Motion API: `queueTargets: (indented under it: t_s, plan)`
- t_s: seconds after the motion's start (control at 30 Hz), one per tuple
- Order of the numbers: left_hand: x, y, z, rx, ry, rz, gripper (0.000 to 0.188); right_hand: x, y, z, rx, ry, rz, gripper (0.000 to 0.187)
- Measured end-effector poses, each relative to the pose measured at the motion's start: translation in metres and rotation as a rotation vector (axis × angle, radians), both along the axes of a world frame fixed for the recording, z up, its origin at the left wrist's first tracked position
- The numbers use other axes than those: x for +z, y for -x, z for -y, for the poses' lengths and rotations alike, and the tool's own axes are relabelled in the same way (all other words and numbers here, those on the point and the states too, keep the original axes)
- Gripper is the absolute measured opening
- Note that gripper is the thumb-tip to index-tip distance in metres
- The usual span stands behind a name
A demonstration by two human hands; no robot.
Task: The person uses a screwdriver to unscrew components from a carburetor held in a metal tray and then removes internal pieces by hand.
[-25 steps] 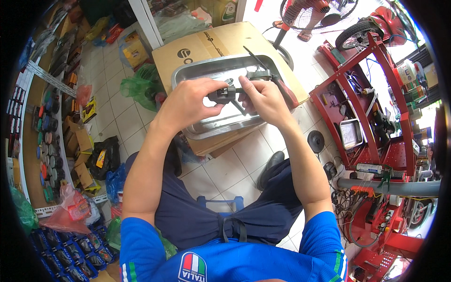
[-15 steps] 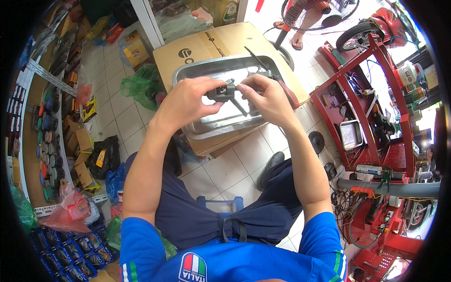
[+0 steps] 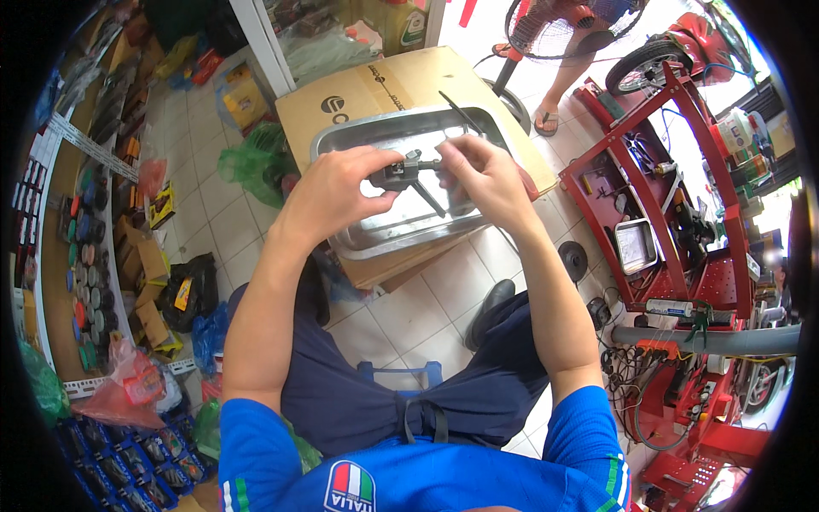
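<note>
My left hand grips a small dark grey, block-like metal part between thumb and fingers, above a shallow metal tray. A short, thin pin sticks out of the part's right side. At its outer end, the fingertips of my right hand are pinched together on it. A dark bar slants down below the part; whether it joins the part or lies in the tray, I cannot tell. A thin black rod leans over the tray's far rim. A red handle shows partly behind my right hand.
The tray rests on a cardboard box. Beyond it are a standing fan and another person's sandalled foot. To the right stands a red tool cart; shelves with goods line the left. A green plastic bag lies beside the box.
My right hand has drawn slightly away from the part, and the pin now shows between them. Near the fan, the other person's leg has come further into view.
</note>
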State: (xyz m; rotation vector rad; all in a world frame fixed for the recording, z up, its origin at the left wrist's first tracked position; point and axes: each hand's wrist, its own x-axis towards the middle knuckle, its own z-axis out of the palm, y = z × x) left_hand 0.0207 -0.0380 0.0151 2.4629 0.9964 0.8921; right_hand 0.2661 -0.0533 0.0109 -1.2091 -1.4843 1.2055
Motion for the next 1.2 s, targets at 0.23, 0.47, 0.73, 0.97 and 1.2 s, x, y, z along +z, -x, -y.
queueTargets:
  t_s: [0.23,0.47,0.73,0.97,1.2]
  plan:
    - [0.005,-0.005,0.003,-0.009,0.048,-0.033,0.044,-0.002,0.008,0.0,0.004,0.126,0.08,0.05]
    - [0.003,-0.002,0.001,-0.012,0.013,0.018,0.045,-0.002,0.003,-0.002,0.062,-0.036,0.132,0.024]
    - [0.004,-0.003,0.001,-0.02,0.002,0.035,0.046,-0.008,-0.003,-0.004,0.037,-0.289,0.104,0.036]
    - [0.003,-0.006,0.006,-0.033,-0.012,0.032,0.045,-0.007,0.009,0.001,-0.021,0.19,0.08,0.05]
    - [-0.002,-0.003,0.0,-0.056,-0.02,0.041,0.042,-0.002,0.006,0.0,-0.013,0.012,0.215,0.036]
